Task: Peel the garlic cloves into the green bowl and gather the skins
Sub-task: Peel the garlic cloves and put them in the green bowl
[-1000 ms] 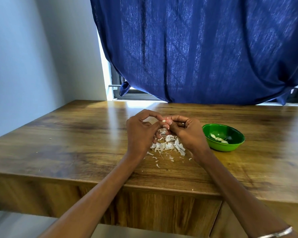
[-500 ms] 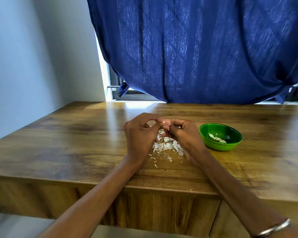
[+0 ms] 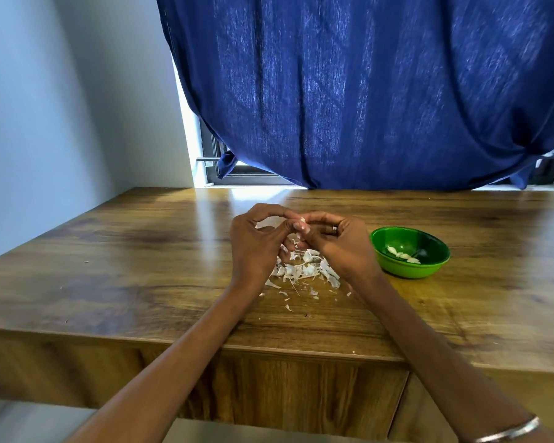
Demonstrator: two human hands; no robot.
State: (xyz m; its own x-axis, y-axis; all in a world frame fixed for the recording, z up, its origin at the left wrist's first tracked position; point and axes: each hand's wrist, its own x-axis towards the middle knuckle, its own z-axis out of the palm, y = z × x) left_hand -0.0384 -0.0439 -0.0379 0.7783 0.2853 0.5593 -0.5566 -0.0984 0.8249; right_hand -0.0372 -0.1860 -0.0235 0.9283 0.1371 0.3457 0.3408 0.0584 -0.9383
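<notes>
Above the pile of skins (image 3: 304,270) on the table (image 3: 141,257), the left hand (image 3: 256,247) and the right hand (image 3: 336,244) meet fingertip to fingertip, both pinching 1 small garlic clove (image 3: 302,220). Right of the pile, near the right hand, the green bowl (image 3: 410,252) holds a few peeled cloves (image 3: 402,254).

1. Daylight enters beneath the blue curtain (image 3: 381,91), glowing through its weave
2. Bright glare streaks the wooden tabletop (image 3: 141,266) near the window (image 3: 231,174)
3. Wide-angle lens bends edges; focus sharp
</notes>
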